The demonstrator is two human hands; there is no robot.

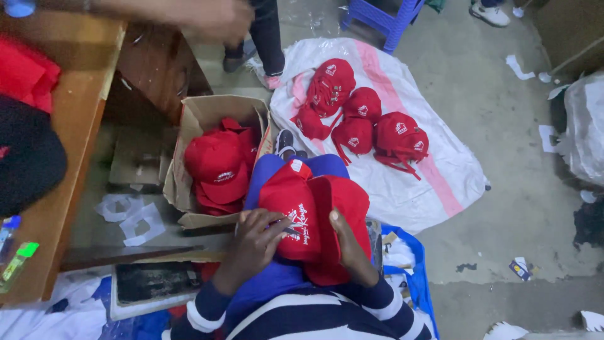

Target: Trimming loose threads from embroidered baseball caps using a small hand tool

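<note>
At the far left of the frame I see a wooden table (75, 113) with red cloth (25, 72) and a black cap (25, 157) on it, and small bottles (16, 258) at its near edge. Along the top edge another person's hand (214, 19) blurs past, and it is not mine. Moving right, an open cardboard box (201, 113) stands on the floor at centre left, packed with red caps (220, 167), mouth up and close by my knee, which I judge keeps it in easy reach. At lower centre my left hand (255, 242) lies on the cap in my lap (296, 214), fingers curled over its embroidered front panel and pressing it down. My right hand (349, 249) grips the same cap's far side, thumb on top and fingers tucked beneath, so the pair hold it flat on my thigh; a second red piece overlaps it. Beyond, at upper centre, more finished caps (362, 123) sit grouped on a white sack with a pink stripe (434, 170), off the dusty concrete. A blue stool (384, 16) and someone's legs (264, 34) crowd the top. Paper scraps (519, 66) and a grey plastic bag (585, 126) litter the right edge.
</note>
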